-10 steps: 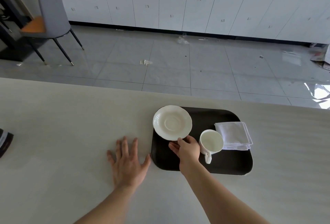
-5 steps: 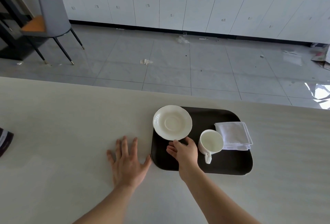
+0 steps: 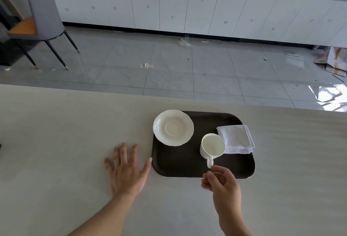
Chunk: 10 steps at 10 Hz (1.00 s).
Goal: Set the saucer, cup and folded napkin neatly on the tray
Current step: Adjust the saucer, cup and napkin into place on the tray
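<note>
A dark brown tray lies on the pale table. The white saucer sits at its far left corner, its rim overhanging the tray's edge. The white cup stands upright mid-tray with its handle pointing toward me. A folded white napkin lies at the right, just behind the cup. My right hand hovers at the tray's near edge, fingers loosely curled, fingertips at the tip of the cup handle, not closed round it. My left hand lies flat on the table, thumb at the tray's left edge.
The table stretches wide to the left and right of the tray. Its far edge runs just behind the tray, with tiled floor beyond. A grey chair and white cabinets stand far off.
My right hand let go of the saucer's near rim and moved right and toward me, to the cup handle. The saucer, cup, napkin and left hand stayed put.
</note>
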Each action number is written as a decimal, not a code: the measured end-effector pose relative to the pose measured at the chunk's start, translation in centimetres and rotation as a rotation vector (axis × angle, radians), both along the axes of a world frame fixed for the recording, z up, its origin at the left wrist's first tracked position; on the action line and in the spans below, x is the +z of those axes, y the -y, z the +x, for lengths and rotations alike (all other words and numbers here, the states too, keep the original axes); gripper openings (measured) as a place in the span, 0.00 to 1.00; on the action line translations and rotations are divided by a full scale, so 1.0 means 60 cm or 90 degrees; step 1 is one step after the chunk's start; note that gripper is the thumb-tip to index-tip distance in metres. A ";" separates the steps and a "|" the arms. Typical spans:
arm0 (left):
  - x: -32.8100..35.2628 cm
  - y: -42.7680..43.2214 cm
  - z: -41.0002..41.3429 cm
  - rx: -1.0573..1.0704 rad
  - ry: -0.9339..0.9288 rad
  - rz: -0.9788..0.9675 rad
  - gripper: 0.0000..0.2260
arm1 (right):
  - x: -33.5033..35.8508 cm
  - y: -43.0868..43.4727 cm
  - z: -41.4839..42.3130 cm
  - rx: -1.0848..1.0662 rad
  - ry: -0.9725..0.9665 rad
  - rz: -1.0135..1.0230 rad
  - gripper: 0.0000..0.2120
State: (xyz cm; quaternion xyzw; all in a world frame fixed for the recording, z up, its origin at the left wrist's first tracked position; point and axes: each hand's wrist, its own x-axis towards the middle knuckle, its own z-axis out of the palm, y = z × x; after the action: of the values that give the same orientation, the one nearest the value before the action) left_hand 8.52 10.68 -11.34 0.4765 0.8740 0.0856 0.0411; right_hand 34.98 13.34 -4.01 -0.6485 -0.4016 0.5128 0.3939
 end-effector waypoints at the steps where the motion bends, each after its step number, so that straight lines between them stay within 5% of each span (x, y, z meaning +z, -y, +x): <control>1: -0.003 0.001 -0.001 0.000 0.002 0.004 0.35 | 0.004 -0.009 0.010 -0.045 0.090 0.029 0.06; 3: -0.006 0.000 -0.002 0.003 0.005 0.007 0.35 | 0.007 -0.038 0.010 -0.004 0.198 0.028 0.10; 10: 0.005 0.000 0.001 0.005 0.014 -0.004 0.36 | -0.002 -0.127 -0.015 0.000 0.295 0.007 0.15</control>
State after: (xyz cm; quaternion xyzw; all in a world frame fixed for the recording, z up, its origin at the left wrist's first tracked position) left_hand 8.58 10.69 -11.01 0.4719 0.8757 0.0879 0.0516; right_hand 34.06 20.97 -4.11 -0.7467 -0.4844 0.3479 0.2945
